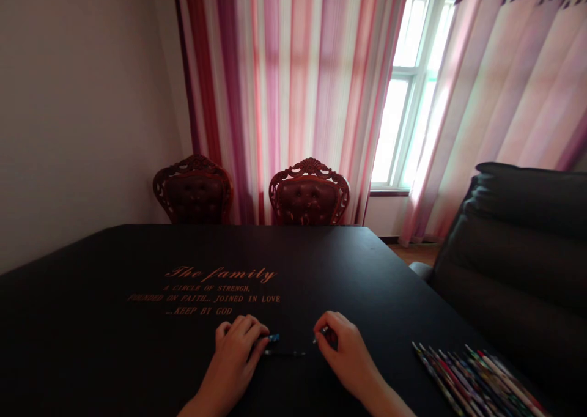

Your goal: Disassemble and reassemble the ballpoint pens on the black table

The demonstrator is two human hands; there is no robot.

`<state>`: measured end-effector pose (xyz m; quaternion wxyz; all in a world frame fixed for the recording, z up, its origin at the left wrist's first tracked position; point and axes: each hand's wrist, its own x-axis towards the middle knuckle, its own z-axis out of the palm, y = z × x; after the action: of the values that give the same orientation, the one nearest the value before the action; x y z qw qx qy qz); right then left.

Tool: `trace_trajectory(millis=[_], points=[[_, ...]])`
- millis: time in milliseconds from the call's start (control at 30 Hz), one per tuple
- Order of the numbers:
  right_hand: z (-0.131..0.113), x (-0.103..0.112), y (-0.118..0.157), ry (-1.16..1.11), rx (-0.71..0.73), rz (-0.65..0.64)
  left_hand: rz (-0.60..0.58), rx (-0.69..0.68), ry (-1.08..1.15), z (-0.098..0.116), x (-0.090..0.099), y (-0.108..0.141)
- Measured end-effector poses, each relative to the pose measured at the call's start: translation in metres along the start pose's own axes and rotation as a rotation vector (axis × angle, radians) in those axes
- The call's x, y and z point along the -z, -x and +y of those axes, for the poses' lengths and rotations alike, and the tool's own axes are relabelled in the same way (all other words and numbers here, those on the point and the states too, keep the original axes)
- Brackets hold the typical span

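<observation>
My left hand (241, 350) is over the dark table, its fingers closed on a small blue object (274, 338) whose tip shows beyond the fingertips. To its right, my right hand (339, 346) pinches a small item with a pale tip (315, 341), too small to name; a dark and reddish part shows under the fingers. Between the hands a thin dark pen-like piece (287, 353) with clear ends lies on the table, near my left fingertips.
Many pens (477, 377) lie side by side on the black table (339, 270) at the lower right. Two carved chairs (309, 197) stand behind the far edge. A black armchair (527, 252) is at the right, and curtains hang behind.
</observation>
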<state>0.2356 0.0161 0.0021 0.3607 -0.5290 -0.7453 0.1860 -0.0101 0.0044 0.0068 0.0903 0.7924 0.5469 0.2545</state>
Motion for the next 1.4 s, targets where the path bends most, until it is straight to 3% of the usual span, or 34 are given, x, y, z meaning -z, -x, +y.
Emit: trace_trajectory(millis=[100,267,400,633,733,867,1000,1133,1400], points=[[0.0,0.001,0.0,-0.011,-0.01,-0.005,0.003,-0.008,-0.007,-0.001,-0.001,0.0],[-0.001,0.0,-0.002,-0.303,-0.114,-0.057,0.051,-0.041,-0.019,-0.001,0.0,0.002],[-0.004,-0.003,-0.001,-0.37,-0.128,-0.085,0.069,-0.065,-0.018,0.001,0.002,0.004],[-0.019,-0.013,0.01,-0.454,-0.128,-0.154,-0.023,-0.158,0.137,0.022,-0.001,0.012],[-0.024,-0.017,0.014,-0.541,-0.118,-0.193,-0.048,-0.138,0.25,0.03,-0.004,0.014],[-0.02,-0.017,0.013,-0.593,-0.15,-0.19,-0.017,0.013,0.526,0.032,-0.006,0.014],[-0.015,-0.013,0.01,-0.87,-0.178,-0.265,-0.102,0.171,1.042,0.028,-0.013,0.013],[-0.026,-0.008,0.012,-1.068,-0.189,-0.335,-0.142,0.23,1.383,0.03,-0.023,0.012],[-0.043,-0.01,0.018,-1.172,-0.186,-0.347,-0.206,0.292,1.687,0.038,-0.024,0.013]])
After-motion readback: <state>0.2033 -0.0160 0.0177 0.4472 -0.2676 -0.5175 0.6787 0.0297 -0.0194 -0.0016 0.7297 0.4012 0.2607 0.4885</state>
